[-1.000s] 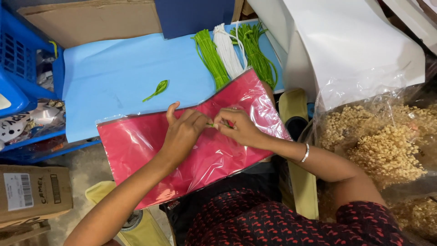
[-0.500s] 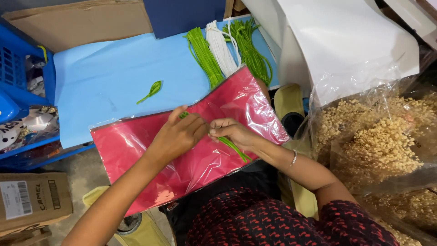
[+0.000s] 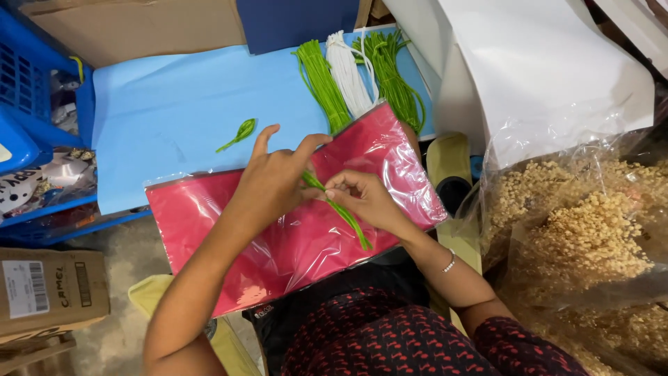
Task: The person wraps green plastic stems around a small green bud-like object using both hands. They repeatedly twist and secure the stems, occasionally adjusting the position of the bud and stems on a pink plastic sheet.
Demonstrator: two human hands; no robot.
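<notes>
My left hand [image 3: 275,182] and my right hand [image 3: 362,198] meet over a red packet in clear plastic [image 3: 229,226] that lies across my lap. Both hands pinch a thin green strand [image 3: 346,216], which runs down and to the right from my fingers. One finished green loop [image 3: 239,134] lies on the light blue sheet [image 3: 167,111] beyond my left hand. Bundles of light green strands [image 3: 321,83], white strands [image 3: 348,73] and darker green strands [image 3: 393,76] lie at the far end of the sheet.
A blue plastic crate [image 3: 28,104] stands at the left, with a cardboard box [image 3: 49,292] below it. Clear bags of beige dried material [image 3: 577,237] fill the right side. A white sheet [image 3: 543,69] and a dark blue board [image 3: 299,21] lie at the back.
The green strand has come out from under my left hand and now shows longer, trailing toward my lap. My left fingers have spread, and the view has shifted slightly.
</notes>
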